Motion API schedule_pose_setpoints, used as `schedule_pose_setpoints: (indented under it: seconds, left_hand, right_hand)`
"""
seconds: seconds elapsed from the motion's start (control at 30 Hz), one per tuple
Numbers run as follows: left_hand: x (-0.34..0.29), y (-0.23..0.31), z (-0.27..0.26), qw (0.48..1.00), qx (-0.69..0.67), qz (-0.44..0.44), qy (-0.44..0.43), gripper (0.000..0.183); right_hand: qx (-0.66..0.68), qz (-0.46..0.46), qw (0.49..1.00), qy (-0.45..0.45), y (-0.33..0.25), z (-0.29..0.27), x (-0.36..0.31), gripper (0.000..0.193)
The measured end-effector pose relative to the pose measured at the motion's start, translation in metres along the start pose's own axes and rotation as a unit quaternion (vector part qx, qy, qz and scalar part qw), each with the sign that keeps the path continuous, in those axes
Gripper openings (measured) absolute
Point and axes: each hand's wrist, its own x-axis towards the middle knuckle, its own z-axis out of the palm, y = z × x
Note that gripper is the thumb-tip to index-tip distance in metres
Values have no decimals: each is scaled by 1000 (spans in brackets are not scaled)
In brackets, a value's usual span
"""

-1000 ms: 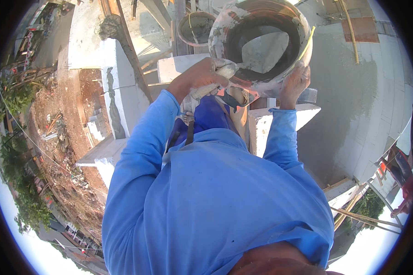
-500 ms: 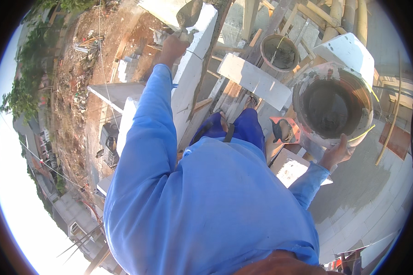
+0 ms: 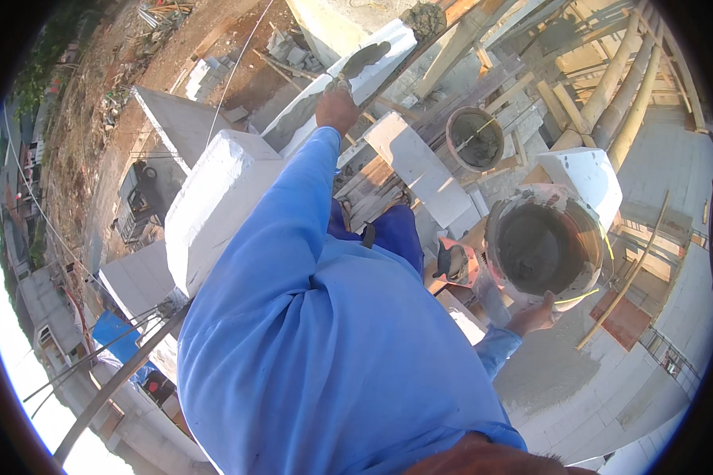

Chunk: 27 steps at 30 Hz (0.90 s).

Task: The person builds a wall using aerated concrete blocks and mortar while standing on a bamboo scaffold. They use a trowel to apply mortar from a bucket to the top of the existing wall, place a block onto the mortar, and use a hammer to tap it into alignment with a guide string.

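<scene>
One bucket (image 3: 496, 257) of grey mix (image 3: 535, 249) against the right hand's fingers (image 3: 542, 310)

A: Supports?
B: Timber planks (image 3: 375, 176), under a small bucket (image 3: 450, 142) and seemingly a long white block (image 3: 426, 172); exact contact hidden.
A: Left side?
B: White block wall (image 3: 394, 39), grey mortar (image 3: 291, 123) spread right along part of its top.

The bucket (image 3: 588, 241) partly hides the right hand (image 3: 533, 316) (some fingers unseen).
</scene>
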Motion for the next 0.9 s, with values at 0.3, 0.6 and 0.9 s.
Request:
schedule_pose_setpoints:
  seconds: [0.3,0.6,0.9]
  left_hand:
    - [17,38,21,937,-329,-113,-43,41]
    - [-103,-41,-8,896,-335,-291,-26,41]
    - [-116,-71,63,799,-503,-284,171,37]
  right_hand:
    - [-67,10,997,-41,10,-11,23,53]
    - [-251,46,966,-48,0,-21,41,48]
    - [-234,3,971,-48,12,-14,81,41]
